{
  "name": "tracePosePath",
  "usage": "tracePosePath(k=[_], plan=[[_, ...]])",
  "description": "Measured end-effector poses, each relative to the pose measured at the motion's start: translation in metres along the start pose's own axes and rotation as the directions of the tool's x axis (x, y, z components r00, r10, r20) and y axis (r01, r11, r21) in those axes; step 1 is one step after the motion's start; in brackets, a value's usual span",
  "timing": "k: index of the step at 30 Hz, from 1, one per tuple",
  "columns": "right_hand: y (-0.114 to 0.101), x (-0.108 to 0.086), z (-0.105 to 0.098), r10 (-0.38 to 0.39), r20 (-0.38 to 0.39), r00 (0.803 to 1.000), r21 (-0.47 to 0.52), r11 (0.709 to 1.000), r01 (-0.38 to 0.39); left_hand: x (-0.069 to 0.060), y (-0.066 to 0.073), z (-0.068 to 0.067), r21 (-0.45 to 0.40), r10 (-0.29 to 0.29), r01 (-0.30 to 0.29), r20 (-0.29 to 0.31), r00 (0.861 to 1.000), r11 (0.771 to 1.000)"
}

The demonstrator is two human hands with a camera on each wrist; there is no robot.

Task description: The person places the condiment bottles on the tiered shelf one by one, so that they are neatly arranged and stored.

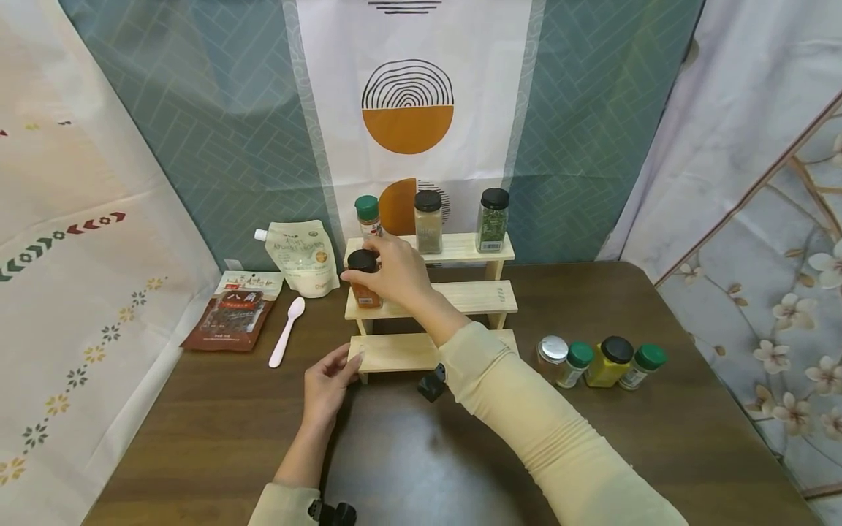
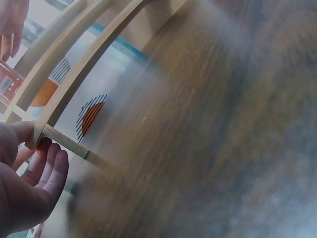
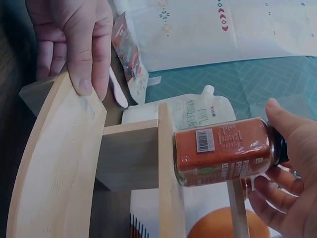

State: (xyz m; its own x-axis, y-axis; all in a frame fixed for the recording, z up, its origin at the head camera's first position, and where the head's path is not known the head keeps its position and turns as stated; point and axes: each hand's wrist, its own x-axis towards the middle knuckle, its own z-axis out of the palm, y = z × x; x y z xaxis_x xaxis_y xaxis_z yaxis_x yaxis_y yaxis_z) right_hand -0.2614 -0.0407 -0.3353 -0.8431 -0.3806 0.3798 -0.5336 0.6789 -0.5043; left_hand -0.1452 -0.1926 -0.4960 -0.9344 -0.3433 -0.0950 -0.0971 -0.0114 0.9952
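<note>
A three-tier wooden rack [image 1: 395, 353] stands on the table. My right hand [image 1: 398, 272] holds a spice jar of red-orange powder [image 3: 223, 151] by its black lid, thumb and fingers on either side. The jar is upright at the left end of the middle tier, its base touching or very near the board. With the thumb on top and fingers beneath, my left hand [image 1: 325, 383] pinches the left end of the lowest tier [image 3: 59, 163]. On the top tier are a green-lidded bottle [image 1: 367, 210], a black-lidded jar of pale powder [image 1: 429, 223] and a black-lidded jar of green flakes [image 1: 492, 220].
Right of the rack stand a silver-lidded jar [image 1: 551, 352], a green-lidded bottle [image 1: 576, 364], a yellow jar [image 1: 609, 363] and another green-lidded bottle [image 1: 642, 367]. On the left are a spouted pouch [image 1: 304, 257], a brown packet [image 1: 233, 313] and a pink spoon [image 1: 286, 333]. Patterned cloth hangs behind.
</note>
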Motion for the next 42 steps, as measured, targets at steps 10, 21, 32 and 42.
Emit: tracePosePath(k=[10, 21, 32, 42], plan=[[0.014, -0.008, -0.002, -0.002, 0.030, 1.000, 0.042, 0.999, 0.001, -0.002, 0.001, 0.001, 0.008, 0.015, -0.015, -0.009, 1.000, 1.000], [0.033, -0.027, -0.018, -0.019, -0.007, 1.000, 0.111, 0.994, 0.020, -0.001, 0.001, 0.002, 0.006, 0.025, -0.025, -0.009, 1.000, 1.000], [0.057, -0.050, -0.040, -0.123, -0.093, 0.988, 0.144, 0.980, 0.136, -0.001, 0.002, 0.001, 0.020, 0.031, -0.031, -0.015, 0.999, 0.999], [0.085, -0.077, -0.057, -0.101, 0.008, 0.995, 0.163, 0.982, 0.098, -0.001, 0.001, 0.001, 0.030, 0.038, -0.038, -0.012, 0.999, 0.999]])
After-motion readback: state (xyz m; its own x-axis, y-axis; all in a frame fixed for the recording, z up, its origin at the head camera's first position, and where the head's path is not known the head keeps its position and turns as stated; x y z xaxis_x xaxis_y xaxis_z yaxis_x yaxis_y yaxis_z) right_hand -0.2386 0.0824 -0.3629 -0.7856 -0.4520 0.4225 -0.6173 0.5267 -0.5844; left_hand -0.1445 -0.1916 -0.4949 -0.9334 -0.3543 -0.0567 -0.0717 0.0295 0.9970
